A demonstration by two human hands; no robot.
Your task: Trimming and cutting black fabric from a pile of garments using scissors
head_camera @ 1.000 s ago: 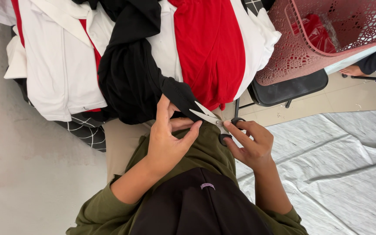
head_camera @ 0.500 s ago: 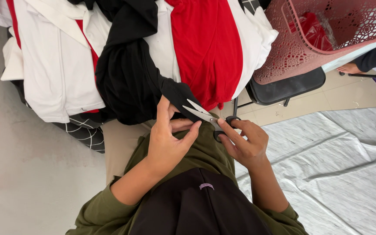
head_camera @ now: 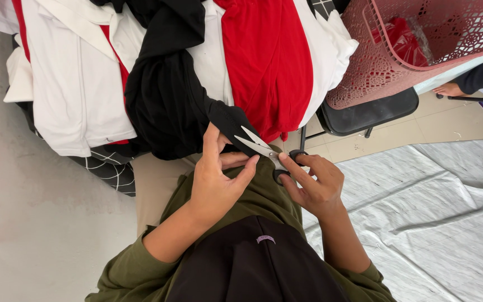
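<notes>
Left hand (head_camera: 216, 182) pinches edge of black cloth (head_camera: 169, 100), grip clenched on fabric just below scissor tips. Right hand (head_camera: 311, 187) grasps scissors (head_camera: 264, 148) by black handles, fingers through loops. Blades part open, long axis runs from handles up-left toward cloth edge. Blade tips touch or overlap cloth corner; cloth lies up-left of right hand. Left hand nearer cloth. Cloth hangs from pile of white, red, black garments (head_camera: 85, 84).

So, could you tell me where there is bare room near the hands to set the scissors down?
The grey floor left of the left hand shows bare, bordered above by the clothes pile. The pale sheet right of the right hand lies open too. It is crowded above, where the scissors, black garment, chair and pink basket sit close.
</notes>
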